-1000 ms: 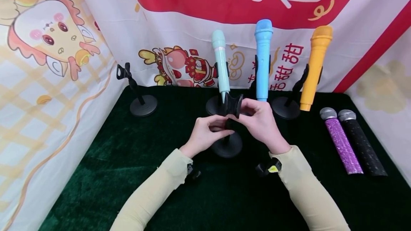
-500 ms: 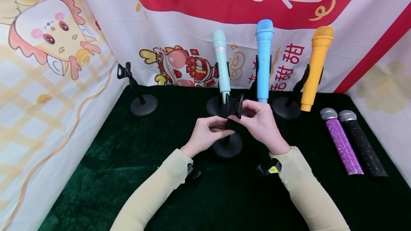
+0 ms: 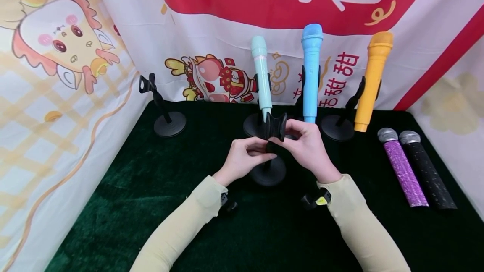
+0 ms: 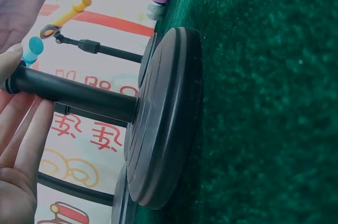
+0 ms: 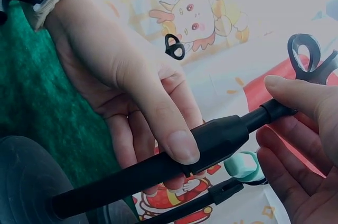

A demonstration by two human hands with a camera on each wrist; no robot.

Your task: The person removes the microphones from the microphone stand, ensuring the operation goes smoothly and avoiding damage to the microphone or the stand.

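A black microphone stand (image 3: 267,173) stands upright on the green cloth in front of me, its round base flat on it. My left hand (image 3: 243,159) grips its pole; in the right wrist view the thumb presses just below the thick collar (image 5: 221,138). Higher up, my right hand (image 3: 309,148) pinches the thin neck under the clip (image 3: 277,126), thumb on one side and fingers on the other. No microphone sits in this clip. Behind the hands, a mint microphone (image 3: 261,72), a blue microphone (image 3: 311,70) and an orange microphone (image 3: 372,81) rest tilted in stands.
Another black stand (image 3: 169,124) with a bare clip stands at the back left. On the right, a purple glitter microphone (image 3: 406,173) and a black speckled microphone (image 3: 428,175) lie side by side. Printed cloth (image 3: 219,32) hangs behind and beside the green table cloth (image 3: 151,188).
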